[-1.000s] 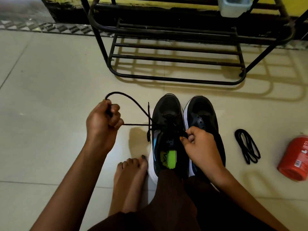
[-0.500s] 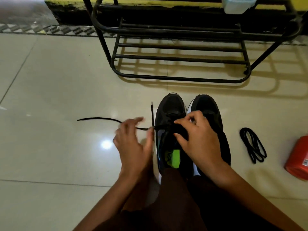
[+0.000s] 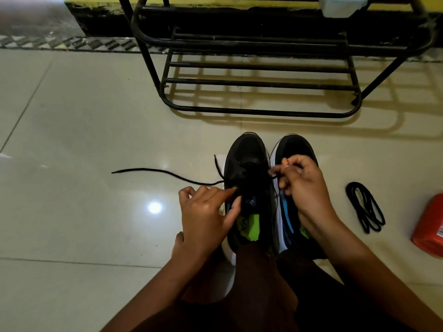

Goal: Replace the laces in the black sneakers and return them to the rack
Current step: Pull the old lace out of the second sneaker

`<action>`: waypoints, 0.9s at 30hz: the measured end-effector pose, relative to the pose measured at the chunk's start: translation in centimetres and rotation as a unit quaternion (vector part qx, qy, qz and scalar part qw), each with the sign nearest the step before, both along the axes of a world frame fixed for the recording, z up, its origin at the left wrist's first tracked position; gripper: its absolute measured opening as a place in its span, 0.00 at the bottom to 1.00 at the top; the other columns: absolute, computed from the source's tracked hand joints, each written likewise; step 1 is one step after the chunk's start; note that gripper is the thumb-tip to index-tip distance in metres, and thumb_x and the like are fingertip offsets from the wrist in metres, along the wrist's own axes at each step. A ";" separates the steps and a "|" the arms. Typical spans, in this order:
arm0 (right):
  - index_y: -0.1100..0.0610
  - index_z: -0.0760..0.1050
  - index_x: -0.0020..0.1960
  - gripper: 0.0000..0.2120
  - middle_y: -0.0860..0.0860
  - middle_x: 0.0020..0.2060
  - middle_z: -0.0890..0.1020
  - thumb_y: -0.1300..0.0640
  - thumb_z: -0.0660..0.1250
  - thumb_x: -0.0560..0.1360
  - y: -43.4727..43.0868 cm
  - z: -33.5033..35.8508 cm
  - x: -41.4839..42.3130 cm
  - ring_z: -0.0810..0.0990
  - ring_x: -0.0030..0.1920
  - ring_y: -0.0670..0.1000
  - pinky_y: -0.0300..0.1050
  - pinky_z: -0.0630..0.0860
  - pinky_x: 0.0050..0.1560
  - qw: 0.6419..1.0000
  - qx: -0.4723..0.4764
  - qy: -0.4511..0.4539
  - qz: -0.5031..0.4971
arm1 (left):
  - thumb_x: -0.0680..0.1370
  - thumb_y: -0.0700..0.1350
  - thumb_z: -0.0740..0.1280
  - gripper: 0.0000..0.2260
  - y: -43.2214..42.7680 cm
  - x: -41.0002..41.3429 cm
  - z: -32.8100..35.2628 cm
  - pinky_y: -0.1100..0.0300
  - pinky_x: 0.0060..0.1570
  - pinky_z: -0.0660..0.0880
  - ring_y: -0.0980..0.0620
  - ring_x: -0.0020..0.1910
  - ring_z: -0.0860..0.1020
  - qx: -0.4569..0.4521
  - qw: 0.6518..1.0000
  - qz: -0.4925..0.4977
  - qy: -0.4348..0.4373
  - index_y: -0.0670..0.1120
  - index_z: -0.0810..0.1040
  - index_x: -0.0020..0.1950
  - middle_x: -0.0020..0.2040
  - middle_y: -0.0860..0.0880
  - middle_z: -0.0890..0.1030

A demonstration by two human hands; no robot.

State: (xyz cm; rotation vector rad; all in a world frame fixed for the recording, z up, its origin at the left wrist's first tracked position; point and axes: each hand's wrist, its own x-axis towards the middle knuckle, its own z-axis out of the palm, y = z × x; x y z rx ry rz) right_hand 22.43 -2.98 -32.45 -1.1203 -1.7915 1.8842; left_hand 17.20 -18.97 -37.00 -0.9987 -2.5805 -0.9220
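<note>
Down on the tiled floor point(image 3: 79, 130), toward its near edge, the two hands are held apart, one at each side of the left sneaker point(image 3: 249, 149). The right hand point(image 3: 304, 185) is curled, with thumb and fingertips pinching a thin strand of the black lace point(image 3: 163, 172) just off the shoe's right row of eyelets. The left hand point(image 3: 208, 212) reaches in from the other side. Its forefinger and thumb tips are against the left edge of the lacing, but whether they clamp anything cannot be told.

From there the lace runs out to the left and lies loose along the floor, and a second short end pokes up beside the toe. The right sneaker point(image 3: 297, 147) stands touching its partner, toe pointing away, partly hidden under the right hand and wrist. A looped spare lace point(image 3: 366, 207) lies well to the right of the pair. Beyond it, at the floor's right edge, is a red container point(image 3: 429, 226). The black metal rack point(image 3: 259, 113) stands against the floor's far edge, apart from both shoes.
</note>
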 end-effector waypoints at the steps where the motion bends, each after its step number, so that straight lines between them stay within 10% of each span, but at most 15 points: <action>1: 0.54 0.69 0.41 0.09 0.47 0.29 0.77 0.62 0.58 0.79 0.3 0.4 0.1 0.68 0.23 0.40 0.32 0.65 0.27 0.999 -0.030 0.020 0.009 | 0.73 0.52 0.67 0.08 0.0 0.0 0.0 0.56 0.47 0.61 0.53 0.32 0.77 -0.001 1.000 0.001 -0.009 0.50 0.83 0.44 0.34 0.55 0.81; 6: 0.50 0.77 0.49 0.06 0.50 0.36 0.77 0.53 0.70 0.72 0.8 1.8 0.5 0.74 0.35 0.42 0.35 0.74 0.39 0.970 0.165 -0.051 0.173 | 0.73 0.52 0.67 0.09 -0.2 0.1 -0.1 0.57 0.47 0.61 0.53 0.33 0.77 -0.007 0.999 0.003 -0.037 0.50 0.83 0.45 0.35 0.55 0.81; 10: 0.49 0.77 0.59 0.19 0.46 0.58 0.70 0.47 0.72 0.69 -1.0 0.6 0.4 0.68 0.59 0.47 0.40 0.68 0.58 0.830 0.405 -0.206 0.324 | 0.73 0.51 0.66 0.09 -0.2 0.1 0.0 0.57 0.46 0.61 0.53 0.32 0.77 0.009 0.999 -0.004 -0.046 0.49 0.83 0.44 0.35 0.54 0.81; 14: 0.56 0.80 0.47 0.06 0.50 0.53 0.75 0.55 0.70 0.72 -2.0 -0.3 0.4 0.71 0.54 0.52 0.44 0.69 0.53 0.806 0.497 -0.159 0.278 | 0.73 0.50 0.67 0.08 -0.2 0.1 0.0 0.57 0.46 0.62 0.54 0.32 0.76 0.019 0.998 -0.004 -0.052 0.48 0.83 0.44 0.34 0.55 0.81; 20: 0.50 0.69 0.42 0.09 0.45 0.33 0.79 0.58 0.58 0.80 -0.4 1.5 0.3 0.71 0.28 0.42 0.34 0.68 0.31 0.982 0.166 -0.024 0.090 | 0.73 0.51 0.66 0.09 -0.3 0.2 -0.2 0.58 0.47 0.61 0.54 0.31 0.75 0.031 0.997 0.017 -0.073 0.48 0.83 0.43 0.33 0.55 0.80; 27: 0.54 0.73 0.44 0.06 0.44 0.24 0.72 0.63 0.61 0.77 2.8 3.8 1.8 0.64 0.24 0.42 0.32 0.60 0.23 0.993 -0.047 0.087 -0.063 | 0.72 0.51 0.67 0.08 -0.2 0.3 -0.1 0.58 0.46 0.61 0.54 0.31 0.75 0.034 0.996 0.019 -0.086 0.49 0.83 0.42 0.33 0.55 0.80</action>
